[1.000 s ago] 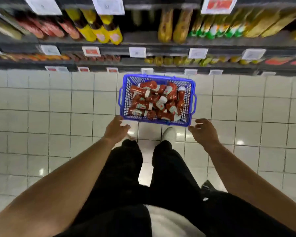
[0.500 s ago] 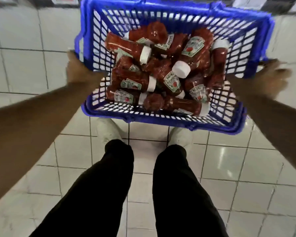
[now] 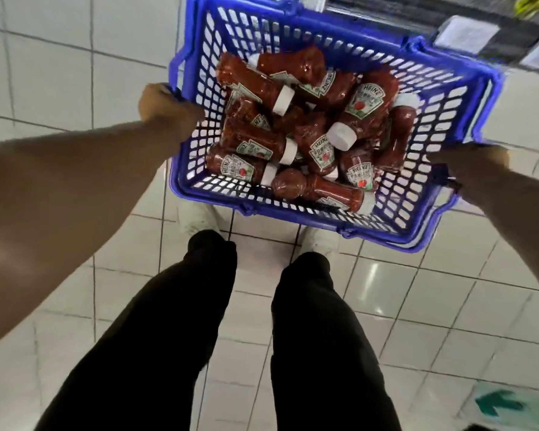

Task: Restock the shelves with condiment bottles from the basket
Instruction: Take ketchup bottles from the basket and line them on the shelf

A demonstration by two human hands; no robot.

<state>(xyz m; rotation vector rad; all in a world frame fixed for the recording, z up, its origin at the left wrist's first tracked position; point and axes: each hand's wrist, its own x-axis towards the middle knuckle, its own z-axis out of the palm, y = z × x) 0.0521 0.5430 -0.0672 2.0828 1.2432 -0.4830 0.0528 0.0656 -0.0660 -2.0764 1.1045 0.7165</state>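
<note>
Currently the restocking proper has not begun, judging from the load. The blue perforated plastic shopping basket [image 3: 442, 98] is full of red plastic ketchup bottles with white caps [image 3: 333, 132], all lying on their sides in a loose pile; none is in a hand.

Left hand [image 3: 165, 105]: fingers curled around the left rim or handle of the basket, gripping it. Right hand [image 3: 476, 163]: placed against the right rim, blurred; it appears to grip the rim, but the fingers cannot be made out clearly.

The basket is held between both hands, above the white tiled floor [image 3: 59, 73] and in front of the person's black trouser legs [image 3: 175, 337]. A dark shelf edge with price labels [image 3: 467, 32] shows just beyond the basket's far right corner.

Remaining: every bottle still has to be taken out and set on the shelves. Done: basket picked up and brought near the shelving, nothing more.
</note>
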